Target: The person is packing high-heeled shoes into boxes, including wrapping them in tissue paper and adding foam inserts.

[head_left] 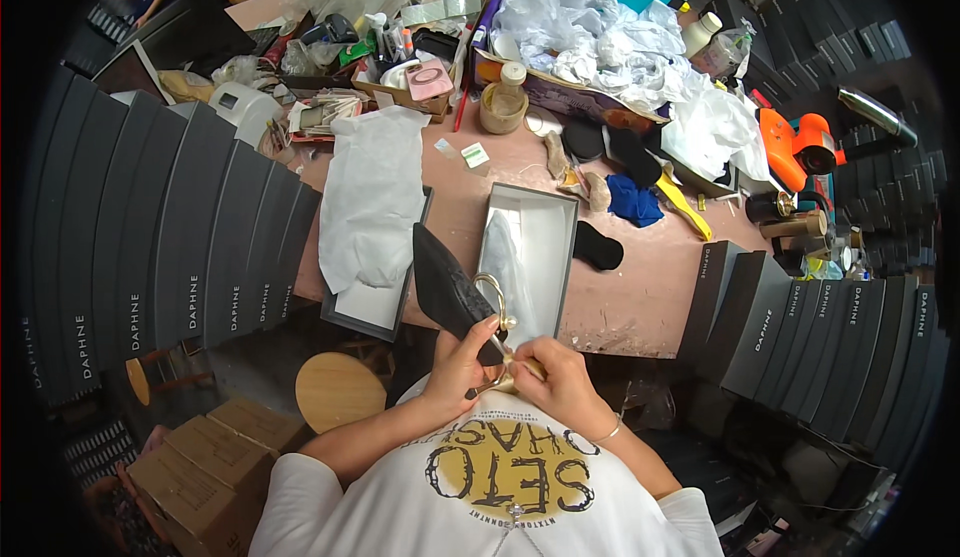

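A black pointed shoe (447,282) is held in front of my chest, its toe pointing up and to the left. My left hand (460,375) is closed around its rear part. A gold ring-shaped trim (500,302) with a pale bead stands out from the shoe's strap side. My right hand (552,382) is closed in a pinch beside the heel end, at a narrow gold-coloured piece whose kind I cannot make out. Just beyond my hands, an open shoe box (552,247) holds a shoe-shaped item wrapped in thin pale paper (503,267).
Left of the box, white tissue paper (372,197) covers a box part. A black insole-shaped pad (598,247), blue cloth (635,200), yellow-handled brush (684,207) and glue pot (503,107) lie beyond. Dark shoe boxes (170,227) stack on both sides; an orange heat gun (795,147) is far right.
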`<act>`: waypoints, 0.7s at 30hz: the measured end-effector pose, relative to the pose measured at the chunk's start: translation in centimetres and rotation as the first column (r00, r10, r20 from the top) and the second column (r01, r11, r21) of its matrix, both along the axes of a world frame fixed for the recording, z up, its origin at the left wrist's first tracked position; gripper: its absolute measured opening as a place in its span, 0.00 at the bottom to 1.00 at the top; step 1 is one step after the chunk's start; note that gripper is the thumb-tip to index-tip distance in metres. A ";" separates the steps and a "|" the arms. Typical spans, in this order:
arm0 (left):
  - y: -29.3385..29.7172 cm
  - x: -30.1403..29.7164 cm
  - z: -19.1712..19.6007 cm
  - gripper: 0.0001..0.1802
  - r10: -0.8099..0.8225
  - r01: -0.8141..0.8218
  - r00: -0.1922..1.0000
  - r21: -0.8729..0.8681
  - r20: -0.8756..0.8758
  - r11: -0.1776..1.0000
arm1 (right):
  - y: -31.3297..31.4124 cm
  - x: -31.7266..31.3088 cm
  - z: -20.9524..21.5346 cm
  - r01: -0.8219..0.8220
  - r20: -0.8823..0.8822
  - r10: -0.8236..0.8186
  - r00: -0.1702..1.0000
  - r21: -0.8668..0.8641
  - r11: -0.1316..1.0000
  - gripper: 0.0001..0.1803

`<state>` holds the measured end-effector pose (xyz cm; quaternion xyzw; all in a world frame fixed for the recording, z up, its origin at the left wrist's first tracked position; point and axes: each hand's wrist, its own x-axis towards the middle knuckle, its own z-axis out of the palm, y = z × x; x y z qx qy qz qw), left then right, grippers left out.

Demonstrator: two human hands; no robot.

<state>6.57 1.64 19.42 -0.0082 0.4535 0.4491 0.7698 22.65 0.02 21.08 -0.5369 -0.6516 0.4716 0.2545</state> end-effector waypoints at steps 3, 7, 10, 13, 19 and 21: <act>-0.6 -0.1 -0.7 0.11 -0.013 0.013 1.000 0.039 0.004 0.999 | -0.7 0.7 0.2 -0.024 0.024 0.025 0.999 -0.035 0.999 0.08; -0.7 0.2 -0.7 0.10 0.010 -0.011 1.000 0.055 0.020 0.998 | 0.0 -0.1 -0.2 0.011 0.007 -0.011 1.000 0.060 0.998 0.08; -0.7 0.1 -0.6 0.09 0.002 -0.001 1.000 0.047 -0.015 0.999 | -0.9 0.8 -0.2 -0.049 0.023 0.048 0.999 0.025 0.998 0.09; -0.9 0.0 -1.0 0.08 -0.001 0.001 1.000 0.074 -0.005 0.997 | 0.0 0.0 -0.1 -0.066 0.031 0.063 0.998 0.081 0.995 0.09; -1.0 -0.1 -0.9 0.08 -0.016 0.018 1.000 0.066 -0.027 0.998 | -0.5 0.5 0.3 -0.138 0.087 0.129 0.988 0.112 0.984 0.07; -0.7 0.4 -0.4 0.09 0.015 -0.013 0.998 0.048 -0.054 0.999 | -0.3 0.4 0.2 -0.139 0.103 0.126 0.987 0.133 0.981 0.07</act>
